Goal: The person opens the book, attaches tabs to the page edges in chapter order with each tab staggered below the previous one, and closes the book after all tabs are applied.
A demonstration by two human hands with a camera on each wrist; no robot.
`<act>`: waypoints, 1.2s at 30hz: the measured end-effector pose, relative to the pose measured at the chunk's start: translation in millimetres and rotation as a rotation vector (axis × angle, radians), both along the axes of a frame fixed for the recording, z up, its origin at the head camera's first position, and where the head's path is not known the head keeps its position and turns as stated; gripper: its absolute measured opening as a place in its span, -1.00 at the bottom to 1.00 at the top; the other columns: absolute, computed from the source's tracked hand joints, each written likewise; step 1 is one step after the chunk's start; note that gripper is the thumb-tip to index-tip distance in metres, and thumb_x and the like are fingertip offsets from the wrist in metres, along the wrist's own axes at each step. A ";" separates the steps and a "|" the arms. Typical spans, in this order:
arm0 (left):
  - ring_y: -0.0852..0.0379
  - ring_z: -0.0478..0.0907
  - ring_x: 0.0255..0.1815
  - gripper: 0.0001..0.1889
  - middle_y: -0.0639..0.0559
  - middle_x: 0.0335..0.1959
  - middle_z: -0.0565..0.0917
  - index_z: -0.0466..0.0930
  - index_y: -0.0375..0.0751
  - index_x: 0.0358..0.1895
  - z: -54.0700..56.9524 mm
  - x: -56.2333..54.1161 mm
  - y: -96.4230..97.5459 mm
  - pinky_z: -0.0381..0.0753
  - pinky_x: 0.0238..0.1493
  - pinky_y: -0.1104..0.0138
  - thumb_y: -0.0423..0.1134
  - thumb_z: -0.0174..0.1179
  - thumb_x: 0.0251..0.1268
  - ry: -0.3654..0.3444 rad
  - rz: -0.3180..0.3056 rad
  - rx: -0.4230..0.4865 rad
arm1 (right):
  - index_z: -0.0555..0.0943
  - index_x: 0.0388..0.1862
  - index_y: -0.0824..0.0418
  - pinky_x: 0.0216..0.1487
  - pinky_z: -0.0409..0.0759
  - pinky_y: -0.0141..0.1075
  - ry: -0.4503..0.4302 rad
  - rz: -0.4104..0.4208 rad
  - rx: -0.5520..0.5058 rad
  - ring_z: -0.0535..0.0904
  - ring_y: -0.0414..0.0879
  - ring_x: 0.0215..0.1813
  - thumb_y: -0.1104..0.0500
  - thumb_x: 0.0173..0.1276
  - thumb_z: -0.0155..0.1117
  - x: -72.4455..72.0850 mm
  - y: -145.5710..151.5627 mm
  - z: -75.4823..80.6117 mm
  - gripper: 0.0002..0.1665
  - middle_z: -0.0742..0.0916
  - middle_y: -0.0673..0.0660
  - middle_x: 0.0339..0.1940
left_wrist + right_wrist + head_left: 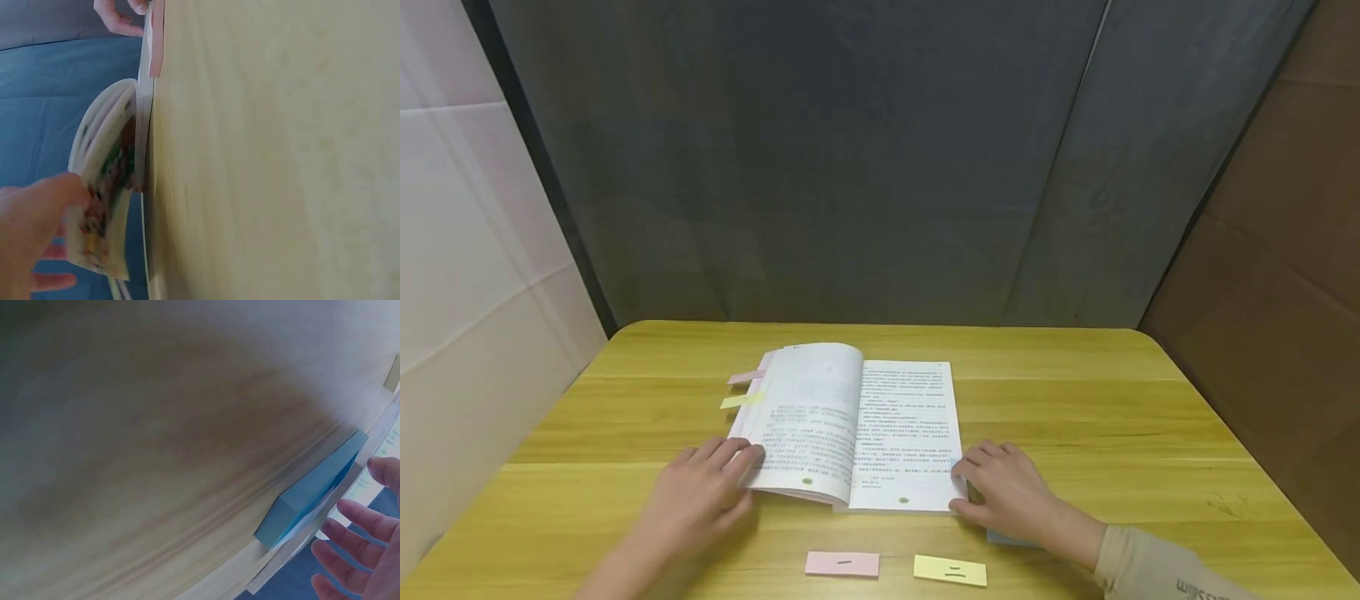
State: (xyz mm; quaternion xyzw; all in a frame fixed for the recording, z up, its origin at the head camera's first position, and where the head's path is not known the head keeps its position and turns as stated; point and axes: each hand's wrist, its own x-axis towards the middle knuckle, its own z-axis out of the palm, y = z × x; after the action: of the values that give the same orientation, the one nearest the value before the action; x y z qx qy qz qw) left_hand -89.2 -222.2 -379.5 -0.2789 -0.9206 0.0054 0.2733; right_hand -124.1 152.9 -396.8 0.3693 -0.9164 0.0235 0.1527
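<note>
An open paperback book (898, 433) lies on the wooden table, its left-hand pages bowed up in a curve. My left hand (707, 487) holds those pages at their lower left edge; in the left wrist view its thumb lies against the raised pages, over a colourful picture. Pink (747, 377) and yellow (741, 401) flags stick out from the left edge. At the lower right edge of the book, my right hand (1007, 492) rests with relaxed fingers, its fingertips right by a pale blue patch on the page edge. A blue sticky pad (306, 497) lies partly hidden beneath this hand.
In front of the book lie a pink sticky pad (842, 563) marked with one stroke and a yellow one (950, 571) marked with two. The table (1112, 400) meets a dark curtain (850, 167) at the back, with light and brown panels at the sides.
</note>
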 end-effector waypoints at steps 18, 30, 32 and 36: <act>-0.10 0.44 -0.20 -0.46 -0.13 -0.15 0.52 0.52 -0.29 -0.19 18.2 -13.1 15.3 0.43 -0.28 0.11 0.17 -0.13 0.19 0.257 -0.212 0.295 | 0.62 -0.30 0.09 -0.21 0.44 -0.14 -0.020 0.000 -0.012 0.47 -0.11 -0.19 -0.17 0.04 0.22 -0.2 0.1 -0.5 -0.60 0.61 -0.03 -0.26; -0.14 0.40 -0.07 -0.38 -0.21 0.04 0.42 0.33 -0.37 0.11 25.7 -22.1 42.1 0.31 -0.05 0.15 0.12 -0.11 0.20 0.289 -0.337 0.341 | 0.62 -0.30 0.09 -0.22 0.44 -0.15 -0.023 -0.006 -0.010 0.46 -0.12 -0.20 -0.17 0.03 0.22 -0.7 -0.3 -0.8 -0.60 0.61 -0.03 -0.27; -0.15 0.40 -0.06 -0.35 -0.23 0.05 0.41 0.28 -0.40 0.14 25.5 -23.9 46.7 0.33 -0.06 0.15 0.12 -0.09 0.19 0.312 -0.351 0.347 | 0.62 -0.30 0.09 -0.22 0.44 -0.16 -0.023 -0.007 -0.011 0.46 -0.13 -0.20 -0.18 0.04 0.22 -0.9 -0.4 -0.9 -0.60 0.61 -0.03 -0.27; -0.15 0.39 -0.04 -0.31 -0.24 0.04 0.41 0.25 -0.43 0.16 24.4 -26.0 54.6 0.36 -0.07 0.11 0.14 -0.08 0.18 0.309 -0.357 0.363 | 0.62 -0.29 0.08 -0.22 0.44 -0.17 -0.027 -0.004 -0.013 0.46 -0.13 -0.19 -0.18 0.04 0.21 -1.5 -0.2 -1.0 -0.60 0.61 -0.04 -0.27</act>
State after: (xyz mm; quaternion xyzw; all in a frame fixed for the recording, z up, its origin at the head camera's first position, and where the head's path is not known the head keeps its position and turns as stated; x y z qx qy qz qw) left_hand -115.2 -167.5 -355.1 -0.3789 -0.7905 -0.1650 0.4520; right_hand -125.6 152.7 -397.8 0.3660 -0.9190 0.0341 0.1428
